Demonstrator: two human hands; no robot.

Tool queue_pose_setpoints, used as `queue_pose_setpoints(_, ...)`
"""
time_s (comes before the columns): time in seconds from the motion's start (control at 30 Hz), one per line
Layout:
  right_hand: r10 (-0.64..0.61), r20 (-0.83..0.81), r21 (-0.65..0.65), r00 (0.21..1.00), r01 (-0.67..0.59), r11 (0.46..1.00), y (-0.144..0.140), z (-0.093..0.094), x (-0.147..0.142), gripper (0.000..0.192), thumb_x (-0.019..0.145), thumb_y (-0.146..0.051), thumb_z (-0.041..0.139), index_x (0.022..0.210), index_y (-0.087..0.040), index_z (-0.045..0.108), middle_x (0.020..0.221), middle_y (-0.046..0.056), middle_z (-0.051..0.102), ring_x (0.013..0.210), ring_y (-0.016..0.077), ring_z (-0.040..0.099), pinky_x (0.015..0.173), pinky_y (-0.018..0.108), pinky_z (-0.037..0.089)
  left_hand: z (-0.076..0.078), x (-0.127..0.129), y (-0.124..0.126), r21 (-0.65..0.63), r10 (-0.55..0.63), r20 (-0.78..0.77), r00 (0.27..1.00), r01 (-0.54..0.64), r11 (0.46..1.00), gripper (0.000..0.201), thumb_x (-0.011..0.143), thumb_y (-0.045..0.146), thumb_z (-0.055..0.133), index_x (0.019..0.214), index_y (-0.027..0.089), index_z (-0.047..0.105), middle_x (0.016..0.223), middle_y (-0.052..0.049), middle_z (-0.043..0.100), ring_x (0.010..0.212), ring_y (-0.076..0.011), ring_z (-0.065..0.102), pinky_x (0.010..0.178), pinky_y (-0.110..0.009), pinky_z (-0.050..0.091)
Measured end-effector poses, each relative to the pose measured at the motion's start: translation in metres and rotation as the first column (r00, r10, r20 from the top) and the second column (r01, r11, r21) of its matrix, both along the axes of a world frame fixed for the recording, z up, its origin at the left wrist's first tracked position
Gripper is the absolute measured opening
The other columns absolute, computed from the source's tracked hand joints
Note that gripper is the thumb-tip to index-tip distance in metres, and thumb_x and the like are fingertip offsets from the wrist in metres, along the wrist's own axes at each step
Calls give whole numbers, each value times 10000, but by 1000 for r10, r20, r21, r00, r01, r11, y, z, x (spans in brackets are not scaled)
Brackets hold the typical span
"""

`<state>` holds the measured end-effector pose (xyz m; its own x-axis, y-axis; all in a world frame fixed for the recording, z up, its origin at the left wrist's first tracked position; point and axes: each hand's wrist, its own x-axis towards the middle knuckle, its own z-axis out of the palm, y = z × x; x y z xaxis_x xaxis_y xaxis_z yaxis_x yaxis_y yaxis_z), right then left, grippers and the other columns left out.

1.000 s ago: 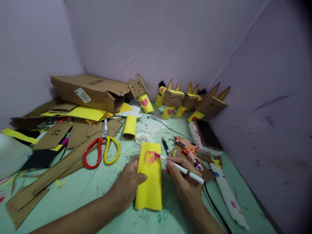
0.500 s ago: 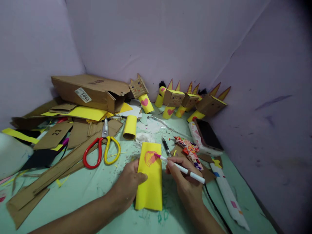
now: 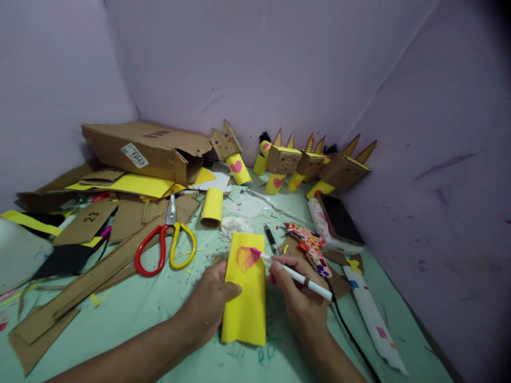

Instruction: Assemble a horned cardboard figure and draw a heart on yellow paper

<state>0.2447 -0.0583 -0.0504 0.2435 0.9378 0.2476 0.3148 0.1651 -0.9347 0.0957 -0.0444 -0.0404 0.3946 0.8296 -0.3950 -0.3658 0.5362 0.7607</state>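
Observation:
My left hand (image 3: 211,300) grips the left edge of a folded piece of yellow paper (image 3: 245,314), its thumb lying on top. On the paper's upper part is a heart-like shape (image 3: 246,259) with pink-red colouring, partly filled. My right hand (image 3: 301,292) is closed around a white marker (image 3: 297,275). The marker's pink tip touches the right side of the drawn shape. Just beyond the paper are a dark pen (image 3: 272,239) and a yellow paper-covered tube (image 3: 212,207). Scissors (image 3: 171,210) with one red and one yellow handle lie to the left.
A cardboard box (image 3: 149,143) stands on scraps at the back left. Several cardboard-headed yellow figures (image 3: 282,159) line the wall. At right are a phone (image 3: 341,221), a patterned glue gun (image 3: 309,239) with a black cord, and a white strip (image 3: 375,319). Cardboard strips (image 3: 99,271) cover the left.
The marker tip has shifted slightly left and up over the drawn shape, and my right hand with it. My left hand keeps the paper in place.

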Motion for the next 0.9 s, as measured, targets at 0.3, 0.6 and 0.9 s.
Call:
queue_pose_setpoints(0.3, 33, -71, -55, 997, -37, 998, -2, 0, -3, 192, 743, -343, 589, 724, -160, 646, 560, 13, 609, 514, 149, 544, 476, 243, 415, 3, 2, 0, -18, 28, -10, 1000, -28, 999, 366, 526, 34, 511, 871, 126, 595, 725, -52, 700, 679, -221, 641, 653, -328, 476)
queue_pose_setpoints(0.6, 68, -61, -71, 996, -73, 995, -4, 2, -2, 200, 730, -352, 591, 710, -162, 648, 534, -2, 575, 490, 133, 495, 455, 226, 365, 4, 1, 1, -6, 29, -6, 1000, -30, 1000, 384, 536, 39, 513, 907, 111, 581, 726, -55, 697, 688, -227, 643, 662, -337, 477)
queue_pose_setpoints(0.9, 89, -51, -77, 995, -93, 993, -5, 2, 1, 220, 740, -357, 580, 659, -160, 634, 504, -3, 557, 472, 121, 458, 441, 224, 336, 4, 0, 1, -25, 31, -37, 999, -32, 999, 355, 523, 32, 504, 858, 118, 583, 720, -63, 687, 697, -239, 641, 666, -343, 471)
